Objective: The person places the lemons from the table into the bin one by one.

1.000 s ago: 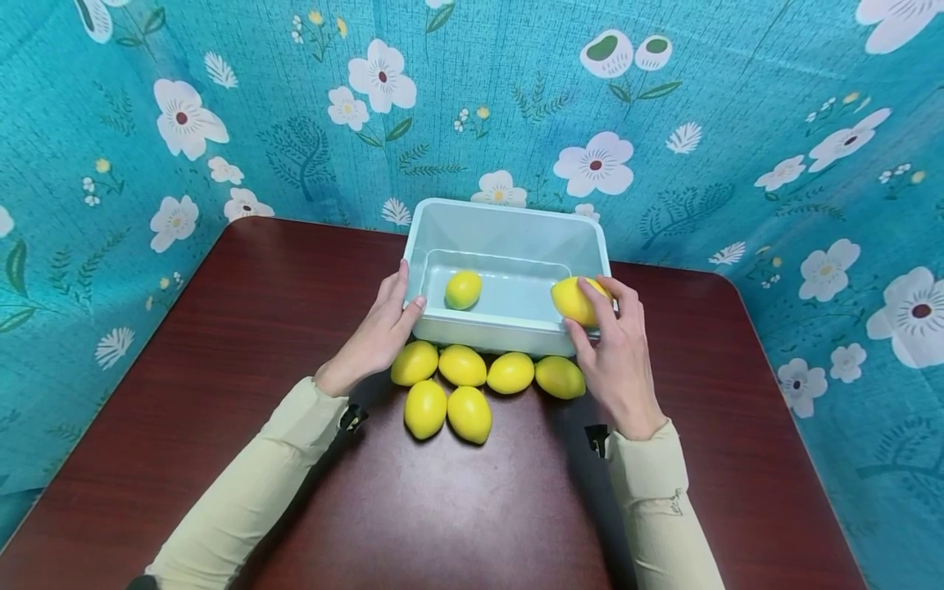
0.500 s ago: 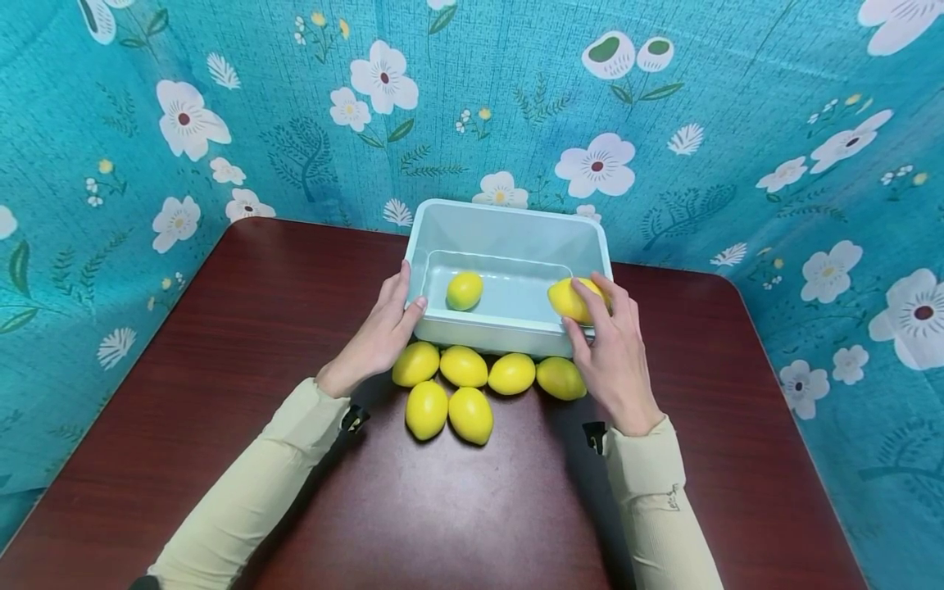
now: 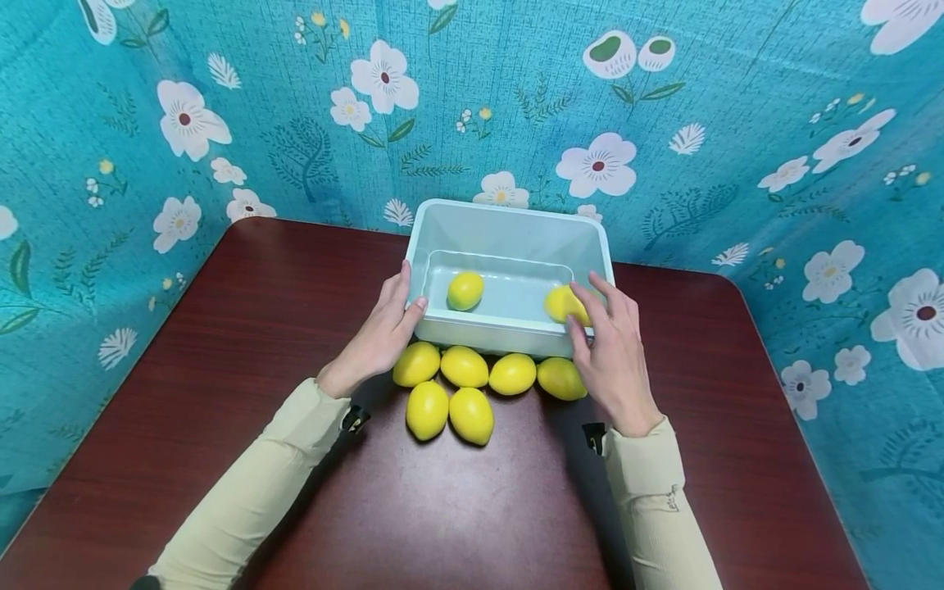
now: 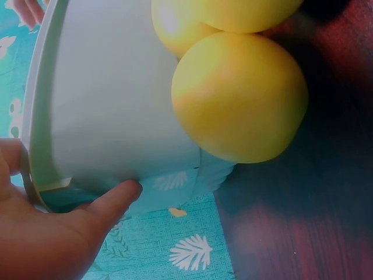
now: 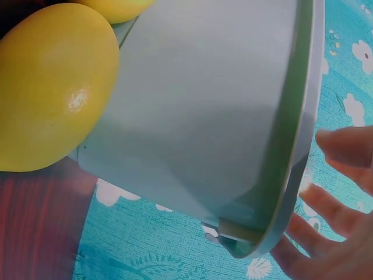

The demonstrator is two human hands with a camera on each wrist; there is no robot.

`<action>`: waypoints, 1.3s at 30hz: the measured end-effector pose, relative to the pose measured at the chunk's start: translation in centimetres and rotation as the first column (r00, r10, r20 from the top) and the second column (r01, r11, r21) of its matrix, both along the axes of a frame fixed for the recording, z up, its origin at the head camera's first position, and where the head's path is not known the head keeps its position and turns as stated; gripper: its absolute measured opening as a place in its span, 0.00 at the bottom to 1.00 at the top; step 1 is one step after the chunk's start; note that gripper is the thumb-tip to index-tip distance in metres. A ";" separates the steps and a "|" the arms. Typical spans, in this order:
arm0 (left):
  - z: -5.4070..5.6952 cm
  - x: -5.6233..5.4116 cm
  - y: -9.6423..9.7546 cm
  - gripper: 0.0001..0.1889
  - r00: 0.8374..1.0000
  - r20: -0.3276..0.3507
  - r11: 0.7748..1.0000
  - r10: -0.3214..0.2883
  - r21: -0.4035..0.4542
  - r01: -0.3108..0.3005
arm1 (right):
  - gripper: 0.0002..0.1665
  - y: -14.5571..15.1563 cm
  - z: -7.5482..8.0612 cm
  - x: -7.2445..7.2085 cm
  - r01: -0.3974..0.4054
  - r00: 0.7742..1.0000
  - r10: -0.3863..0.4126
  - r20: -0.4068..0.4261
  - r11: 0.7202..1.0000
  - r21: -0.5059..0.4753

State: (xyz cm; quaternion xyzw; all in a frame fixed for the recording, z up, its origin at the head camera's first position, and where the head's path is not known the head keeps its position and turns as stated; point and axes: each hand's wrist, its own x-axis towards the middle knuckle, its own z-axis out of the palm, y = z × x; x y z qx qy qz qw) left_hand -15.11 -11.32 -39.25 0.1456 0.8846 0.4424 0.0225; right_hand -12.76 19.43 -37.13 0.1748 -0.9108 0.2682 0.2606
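A pale blue-grey plastic bin (image 3: 509,336) stands at the back of the table. My left hand (image 3: 376,332) grips its left front corner, with the thumb (image 4: 119,198) against the outer wall in the left wrist view. Over the right front rim, my right hand (image 3: 615,352) has its fingers spread, and no lemon shows between them in the right wrist view. Just beyond those fingertips a lemon (image 3: 558,303) lies low in the bin, partly hidden by them. Another lemon (image 3: 465,291) rests on the bin floor at the left.
Several lemons (image 3: 512,374) line the table along the bin's front wall. Two more, a left lemon (image 3: 427,410) and a right lemon (image 3: 472,416), lie in front of that row. Behind the dark wooden table (image 3: 509,508) hangs a blue flowered cloth (image 3: 487,98).
My right hand has let go of its lemon, which has dropped lower into the bin and slightly left. Its fingers have parted. The left hand has stayed at the bin's corner.
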 end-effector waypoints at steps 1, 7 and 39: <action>0.0 0.0 0.0 0.35 1.000 -0.001 1.000 0.000 -0.002 0.000 | 0.26 0.0 0.0 0.0 0.000 1.000 0.000 -0.006 1.000 -0.006; 0.1 0.0 0.0 0.35 1.000 -0.004 1.000 -0.003 -0.011 0.003 | 0.22 0.0 0.0 0.3 0.013 1.000 -0.014 -0.028 1.000 -0.027; 0.0 0.0 0.2 0.35 1.000 -0.012 1.000 0.009 -0.007 -0.009 | 0.23 0.7 0.7 3.1 0.043 0.994 -0.055 -0.091 0.991 -0.129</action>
